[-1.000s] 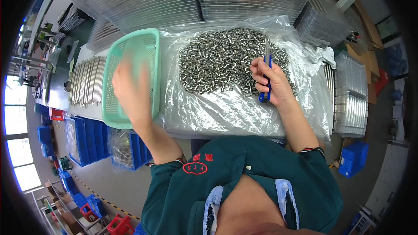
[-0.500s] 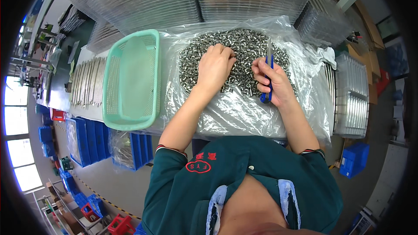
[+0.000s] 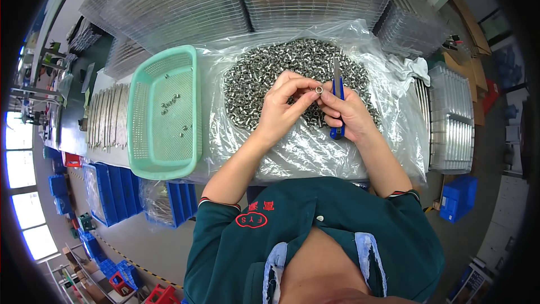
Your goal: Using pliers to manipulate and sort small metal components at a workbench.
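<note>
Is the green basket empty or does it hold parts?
Nearly empty: the green basket holds only a few small metal parts on its mesh bottom.

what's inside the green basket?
The green basket holds only a few small metal pieces, loose on its mesh bottom, in two small groups. Most of the bottom is bare. Nothing covers the inside, though the pieces are too small to tell apart.

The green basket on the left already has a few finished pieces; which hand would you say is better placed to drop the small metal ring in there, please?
Probably the left hand: its fingers pinch the ring, and the green basket lies on its side. The right hand grips a blue-handled tool.
</note>
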Available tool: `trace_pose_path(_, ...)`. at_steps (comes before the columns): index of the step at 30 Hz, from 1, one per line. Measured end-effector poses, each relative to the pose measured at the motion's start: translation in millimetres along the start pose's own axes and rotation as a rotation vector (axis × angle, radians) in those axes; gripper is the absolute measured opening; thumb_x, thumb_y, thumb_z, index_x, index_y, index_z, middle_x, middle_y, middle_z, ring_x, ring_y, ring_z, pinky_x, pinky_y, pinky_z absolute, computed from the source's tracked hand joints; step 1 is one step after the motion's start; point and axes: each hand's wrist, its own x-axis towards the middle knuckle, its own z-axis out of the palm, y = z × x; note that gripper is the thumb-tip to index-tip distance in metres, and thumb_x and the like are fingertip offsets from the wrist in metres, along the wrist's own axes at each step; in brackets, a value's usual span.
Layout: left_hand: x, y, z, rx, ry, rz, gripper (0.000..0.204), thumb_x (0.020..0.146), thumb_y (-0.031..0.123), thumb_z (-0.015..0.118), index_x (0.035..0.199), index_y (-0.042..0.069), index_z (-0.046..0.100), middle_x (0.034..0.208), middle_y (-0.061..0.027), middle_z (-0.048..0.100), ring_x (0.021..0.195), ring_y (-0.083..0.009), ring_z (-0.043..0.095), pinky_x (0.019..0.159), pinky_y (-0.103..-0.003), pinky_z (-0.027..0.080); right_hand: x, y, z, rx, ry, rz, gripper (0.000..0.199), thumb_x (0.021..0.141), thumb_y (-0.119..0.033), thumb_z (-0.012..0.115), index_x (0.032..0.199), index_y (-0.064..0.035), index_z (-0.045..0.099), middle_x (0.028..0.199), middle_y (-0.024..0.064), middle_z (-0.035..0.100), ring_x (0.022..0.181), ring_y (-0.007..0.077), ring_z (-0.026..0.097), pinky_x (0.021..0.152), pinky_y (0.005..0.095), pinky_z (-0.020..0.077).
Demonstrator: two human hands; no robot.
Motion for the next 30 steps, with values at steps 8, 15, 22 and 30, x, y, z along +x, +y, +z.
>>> trace_pose_path(8,-0.7,1.3,0.5,0.013,0.034,0.038,0.015,0.077,0.004,0.063,0.092,0.003,0.062,0.087,-0.006,0.053,0.075,-0.0114,0.056,0.063,-0.022,0.048,-1.2,-0.8,0.9,-0.017,0.014,0.007,0.017,0.084,-0.016,0.059,0.093,-0.0025,0.053,0.076,0.0002,0.052,0.05,-0.0003,0.037,0.038,0.0128,0.03)
trace_pose_path(15,-2.6,-1.0,1.9,0.202,0.019,0.171,0.024,0.071,0.005,0.068,0.094,0.003,0.06,0.087,-0.0077,0.053,0.073,-0.015,0.057,0.06,-0.025,0.049,0.7,1.9,-3.1,-0.02,-0.02,-0.025,0.021,0.084,-0.019,0.059,0.094,-0.0022,0.054,0.072,-0.0025,0.049,0.05,-0.0003,0.036,0.038,0.013,0.0289)
trace_pose_path(22,-2.2,0.9,1.2,0.137,0.047,0.105,0.027,0.071,0.005,0.068,0.096,0.003,0.058,0.088,-0.0077,0.053,0.074,-0.0155,0.057,0.06,-0.025,0.049,-0.6,-3.0,0.3,0.058,-0.045,0.075,0.022,0.087,-0.016,0.054,0.1,0.0008,0.054,0.069,-0.004,0.047,0.05,-0.0009,0.036,0.038,0.0129,0.0288)
trace_pose_path(30,-1.7,0.6,0.7,0.148,0.039,0.133,0.027,0.071,0.005,0.068,0.096,0.003,0.059,0.087,-0.008,0.053,0.074,-0.0156,0.057,0.06,-0.025,0.049,-1.1,-3.4,0.3,0.03,-0.056,0.085,0.025,0.087,-0.017,0.053,0.104,0.0014,0.055,0.061,-0.0059,0.041,0.049,-0.0007,0.034,0.039,0.0137,0.0281)
